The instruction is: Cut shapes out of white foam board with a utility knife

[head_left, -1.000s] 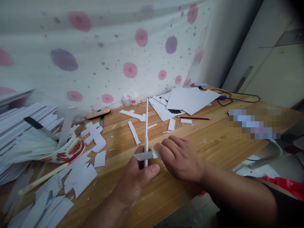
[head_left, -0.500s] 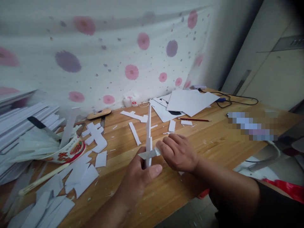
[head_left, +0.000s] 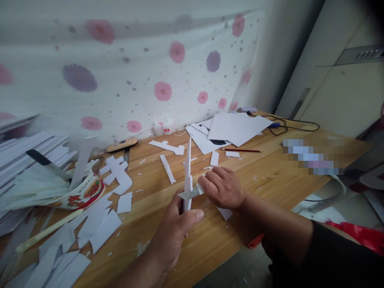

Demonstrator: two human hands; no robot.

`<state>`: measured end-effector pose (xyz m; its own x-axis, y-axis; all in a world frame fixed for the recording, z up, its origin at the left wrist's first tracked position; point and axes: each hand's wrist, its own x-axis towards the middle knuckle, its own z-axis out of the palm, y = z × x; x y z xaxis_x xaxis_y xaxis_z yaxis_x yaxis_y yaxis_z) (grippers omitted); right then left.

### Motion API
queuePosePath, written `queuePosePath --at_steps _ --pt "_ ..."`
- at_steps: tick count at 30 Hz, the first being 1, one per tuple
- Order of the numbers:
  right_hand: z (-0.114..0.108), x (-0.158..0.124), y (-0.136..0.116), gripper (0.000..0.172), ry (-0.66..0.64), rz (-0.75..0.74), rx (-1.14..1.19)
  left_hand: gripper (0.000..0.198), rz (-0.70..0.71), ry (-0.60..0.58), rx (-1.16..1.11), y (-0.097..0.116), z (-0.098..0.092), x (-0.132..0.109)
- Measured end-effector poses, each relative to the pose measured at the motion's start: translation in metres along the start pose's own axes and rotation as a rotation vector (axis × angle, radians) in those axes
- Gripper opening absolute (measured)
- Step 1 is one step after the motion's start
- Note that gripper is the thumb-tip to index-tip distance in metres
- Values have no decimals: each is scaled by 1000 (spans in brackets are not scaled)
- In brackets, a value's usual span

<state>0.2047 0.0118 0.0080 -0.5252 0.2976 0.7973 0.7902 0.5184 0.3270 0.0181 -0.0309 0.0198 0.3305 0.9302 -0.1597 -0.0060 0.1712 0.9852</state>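
Note:
My left hand (head_left: 172, 230) is closed around the lower end of a narrow white foam board piece (head_left: 187, 168), which stands upright and edge-on to me. In my right hand (head_left: 223, 188) is a bare knife blade (head_left: 190, 194) with a pale wrapping at the gripped end. The blade lies across the board piece just above my left thumb and appears to touch its edge. A white scrap (head_left: 225, 213) lies on the table below my right wrist.
White cutoffs (head_left: 99, 228) and a cross-shaped cutout (head_left: 117, 170) lie at left, beside a printed bowl (head_left: 85, 194) holding strips and a black-handled knife (head_left: 39, 158). Farther back are white sheets (head_left: 237, 128), a pencil (head_left: 243, 150) and a black cable (head_left: 303, 122).
The view has shifted slightly to the right. The blade has tilted a little against the board piece, and the scrap below my right wrist shows more.

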Motion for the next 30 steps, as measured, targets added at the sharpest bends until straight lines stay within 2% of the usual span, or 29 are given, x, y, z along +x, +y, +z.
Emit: queuePosePath --at_steps 3,6,8,12,16,19,25,30 --pt "0 -2 -1 14 23 14 14 35 11 -20 -20 3 1 -2" --pt "-1 -4 -3 15 37 32 41 48 -52 -83 -87 6 2 -4" --pt "-2 -5 -6 14 30 33 57 54 -86 -83 -120 8 4 -4" --pt "-3 -4 -12 15 -19 29 50 47 -119 49 -142 7 10 -3" --pt "-1 -1 -11 17 -4 4 9 44 -236 130 -219 11 16 -5" --pt "1 2 -6 17 38 -22 6 44 -264 138 -240 15 18 -6" --pt "3 1 -1 16 52 -15 -3 42 -207 115 -201 12 16 -4" --pt "2 0 3 15 68 -17 -35 42 -218 81 -214 10 15 -6"
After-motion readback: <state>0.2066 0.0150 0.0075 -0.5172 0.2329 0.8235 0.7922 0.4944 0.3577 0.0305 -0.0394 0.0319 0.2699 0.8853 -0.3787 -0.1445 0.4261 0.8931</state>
